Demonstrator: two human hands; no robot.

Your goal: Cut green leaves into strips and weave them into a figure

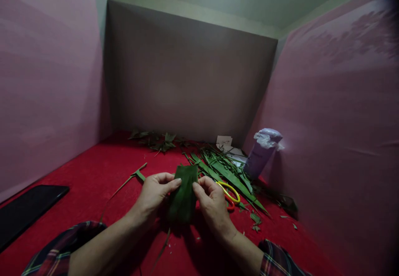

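Note:
Between my hands is a folded piece of broad green leaf (183,197), held up above the red cloth. My left hand (156,193) pinches its left edge, with the thumb on the near face. On the opposite edge, my right hand (212,199) grips it the same way, thumb in front and fingers behind. A thin stem (162,249) shows below the leaf; whether it is joined to the leaf I cannot tell. Close beside my right hand lie scissors with yellow and red handles (232,192), their blades hidden.
Behind the scissors spreads a pile of long green leaves (230,172). A purple container (260,155) with clear plastic around its top stands at the right. A black phone-like slab (28,209) lies far left. Wilted leaves (165,143) lie along the back, and pink walls (46,80) enclose the sides.

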